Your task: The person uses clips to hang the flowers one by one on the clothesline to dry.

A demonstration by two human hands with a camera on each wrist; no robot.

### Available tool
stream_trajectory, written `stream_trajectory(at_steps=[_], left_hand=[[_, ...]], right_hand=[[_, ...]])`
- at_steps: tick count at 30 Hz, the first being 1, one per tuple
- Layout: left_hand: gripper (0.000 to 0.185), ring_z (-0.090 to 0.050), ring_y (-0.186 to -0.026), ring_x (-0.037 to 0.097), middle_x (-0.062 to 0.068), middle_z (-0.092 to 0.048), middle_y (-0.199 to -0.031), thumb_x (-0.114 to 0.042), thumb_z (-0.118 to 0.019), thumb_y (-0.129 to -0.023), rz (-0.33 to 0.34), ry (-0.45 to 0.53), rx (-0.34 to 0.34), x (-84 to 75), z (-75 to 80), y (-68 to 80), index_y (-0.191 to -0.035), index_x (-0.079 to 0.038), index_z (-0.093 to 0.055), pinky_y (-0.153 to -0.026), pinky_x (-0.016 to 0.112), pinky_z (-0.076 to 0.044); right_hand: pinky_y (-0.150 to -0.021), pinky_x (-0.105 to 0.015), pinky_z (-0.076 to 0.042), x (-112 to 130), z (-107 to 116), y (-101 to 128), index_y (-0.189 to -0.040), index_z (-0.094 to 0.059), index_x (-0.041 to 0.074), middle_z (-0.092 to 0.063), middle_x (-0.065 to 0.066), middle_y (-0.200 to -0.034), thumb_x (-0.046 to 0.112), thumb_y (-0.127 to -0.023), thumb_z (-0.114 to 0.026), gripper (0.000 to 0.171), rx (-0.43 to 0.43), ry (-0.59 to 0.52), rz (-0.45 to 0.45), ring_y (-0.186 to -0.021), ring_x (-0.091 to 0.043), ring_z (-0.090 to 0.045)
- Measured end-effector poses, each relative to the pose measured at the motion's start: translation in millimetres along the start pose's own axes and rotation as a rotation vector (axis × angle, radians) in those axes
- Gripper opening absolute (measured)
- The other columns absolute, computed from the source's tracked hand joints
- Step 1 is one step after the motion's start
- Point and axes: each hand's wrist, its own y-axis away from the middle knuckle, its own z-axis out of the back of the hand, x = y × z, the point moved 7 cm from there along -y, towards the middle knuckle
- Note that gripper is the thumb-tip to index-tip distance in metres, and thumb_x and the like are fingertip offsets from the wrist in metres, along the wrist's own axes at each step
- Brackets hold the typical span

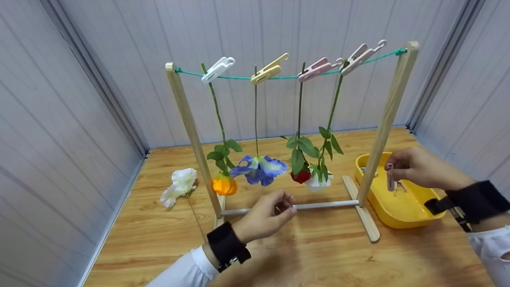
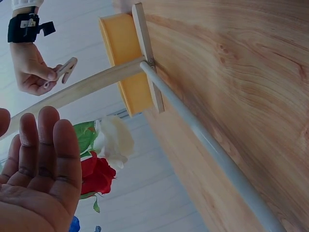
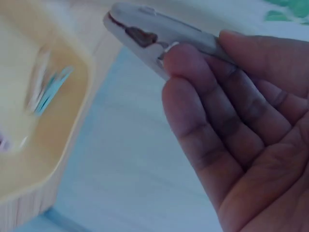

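Note:
My right hand (image 1: pixel 416 169) pinches a pale pinkish clothespin (image 1: pixel 391 182) between thumb and fingers, above the near side of the yellow tray (image 1: pixel 398 222). The right wrist view shows that clothespin (image 3: pixel 186 33) closed at its tip. My left hand (image 1: pixel 263 217) hovers in front of the wooden rack's low bar (image 1: pixel 326 205), fingers loosely bent around nothing. From the rack's green cord (image 1: pixel 239 77) four flowers hang head down: orange (image 1: pixel 224 185), blue-purple (image 1: pixel 261 170), red rose (image 1: pixel 301 175) and white rose (image 1: pixel 318 181). A white flower (image 1: pixel 184 181) lies on the table at left.
White (image 1: pixel 218 70), yellow (image 1: pixel 267 74), pink (image 1: pixel 317 70) and pale pink (image 1: pixel 358 60) clothespins clip the stems to the cord. More clothespins lie in the tray, one of them turquoise (image 3: pixel 53 90). The right post (image 1: pixel 387 123) stands beside the tray. Panelled walls enclose the table.

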Motion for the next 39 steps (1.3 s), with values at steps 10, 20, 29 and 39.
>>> stream_trajectory(at_steps=[10, 20, 29, 39], left_hand=[[0.019, -0.063, -0.086, 0.003, 0.014, -0.072, -0.103, -0.014, -0.059, -0.111, -0.031, 0.037, 0.001, -8.7, 0.9, -0.6, -0.121, -0.001, -0.066, -0.079, 0.023, -0.057], [0.031, -0.074, -0.096, 0.025, 0.017, -0.074, -0.111, -0.020, -0.047, -0.117, -0.062, 0.022, -0.007, -24.2, 0.6, -3.3, -0.130, 0.001, -0.067, -0.086, 0.027, -0.060], [0.039, -0.073, -0.102, 0.024, 0.015, -0.073, -0.122, -0.017, -0.042, -0.118, -0.136, -0.067, 0.032, -35.3, -4.3, -3.0, -0.151, -0.001, -0.053, -0.090, 0.026, -0.059], [0.042, -0.055, -0.090, 0.007, 0.013, -0.065, -0.111, -0.017, -0.038, -0.119, -0.155, -0.143, 0.052, -32.9, -10.4, -4.7, -0.158, -0.003, -0.045, -0.080, 0.022, -0.052]], right_hand=[[-0.062, -0.020, -0.059, 63, -10, 16, -0.101, -0.078, 0.000, -0.082, 0.001, -0.092, -0.012, -0.098, -0.070, 0.015, -0.044, -0.294, 0.387, -0.075, -0.005, -0.075], [-0.075, -0.023, -0.064, 101, -42, 14, -0.106, -0.078, -0.010, -0.084, -0.004, -0.104, -0.028, -0.092, -0.064, 0.027, -0.076, -0.670, 0.609, -0.090, -0.010, -0.081], [-0.072, -0.024, -0.064, 112, -73, 0, -0.105, -0.079, -0.010, -0.084, -0.001, -0.100, -0.017, -0.094, -0.072, 0.015, -0.177, -0.707, 0.493, -0.084, -0.010, -0.079], [-0.077, -0.023, -0.064, 116, -103, -12, -0.104, -0.080, -0.006, -0.084, 0.001, -0.101, -0.016, -0.095, -0.070, 0.016, -0.172, -0.808, 0.496, -0.089, -0.009, -0.079]])
